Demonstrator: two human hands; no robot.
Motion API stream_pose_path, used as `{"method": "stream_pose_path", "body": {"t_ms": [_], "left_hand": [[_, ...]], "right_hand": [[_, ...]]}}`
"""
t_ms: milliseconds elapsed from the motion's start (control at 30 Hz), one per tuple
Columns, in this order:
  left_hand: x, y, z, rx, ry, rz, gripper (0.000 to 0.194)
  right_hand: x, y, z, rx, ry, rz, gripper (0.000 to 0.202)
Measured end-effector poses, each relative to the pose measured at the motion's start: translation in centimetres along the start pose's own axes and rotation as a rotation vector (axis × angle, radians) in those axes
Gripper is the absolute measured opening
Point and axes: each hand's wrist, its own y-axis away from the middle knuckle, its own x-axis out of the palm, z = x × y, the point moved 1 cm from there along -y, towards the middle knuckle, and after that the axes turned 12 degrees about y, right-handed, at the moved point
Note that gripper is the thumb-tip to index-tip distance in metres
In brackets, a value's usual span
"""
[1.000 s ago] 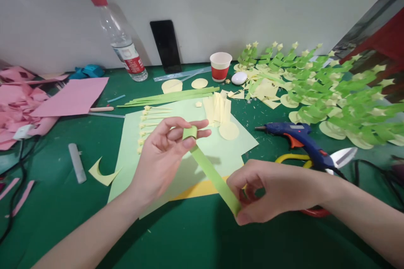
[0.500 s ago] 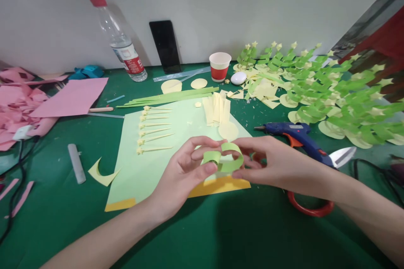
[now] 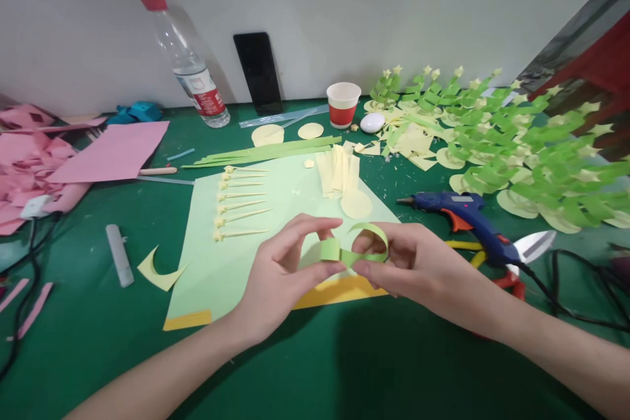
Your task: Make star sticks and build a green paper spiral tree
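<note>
You've 2 hands (image 3: 280,266) on 1 strip (image 3: 331,250). Far: 1 btl (image 3: 201,92), 1 ph. (image 3: 258,72), 1 cup (image 3: 343,110), 1 wht oval (image 3: 373,122). Rt: 1 glue gun (image 3: 467,205). Lt: 1 wht stick (image 3: 119,256).

On the paper sheet (image 3: 221,282), the row of small sticks (image 3: 241,216) lies at the left part, and the bundle of short strips (image 3: 338,170) lies at the far right part, with one disc (image 3: 357,204) just before it. Behind the sheet there are the long strips (image 3: 266,153), then, farther, the bottle (image 3: 199,88), the phone (image 3: 258,72) and the cup (image 3: 343,113). To the right of the sheet is the glue gun (image 3: 465,205), with the paper plants (image 3: 516,138) behind it, and to the left is the crescent scrap (image 3: 158,273).
</note>
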Motion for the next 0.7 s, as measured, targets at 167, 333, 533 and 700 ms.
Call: {"method": "stream_pose_path", "body": {"t_ms": [167, 333, 533, 700], "left_hand": [[-0.1, 0.2, 0.1, -0.075, 0.031, -0.007, 0.033], [-0.3, 0.1, 0.3, -0.116, 0.038, -0.05, 0.017], [-0.4, -0.3, 0.0, -0.124, 0.111, -0.107, 0.009], [-0.2, -0.5, -0.3, -0.197, 0.218, -0.057, 0.013]], "right_hand": [[0.0, 0.0, 0.0, 0.0, -0.037, -0.088, 0.011], [0.2, 0.2, -0.3, -0.055, 0.136, -0.107, 0.013], [-0.7, 0.6, 0.2, -0.094, 0.351, -0.211, 0.008], [-1.8, 0.3, 0.5, -0.152, 0.238, -0.306, 0.008]]}}
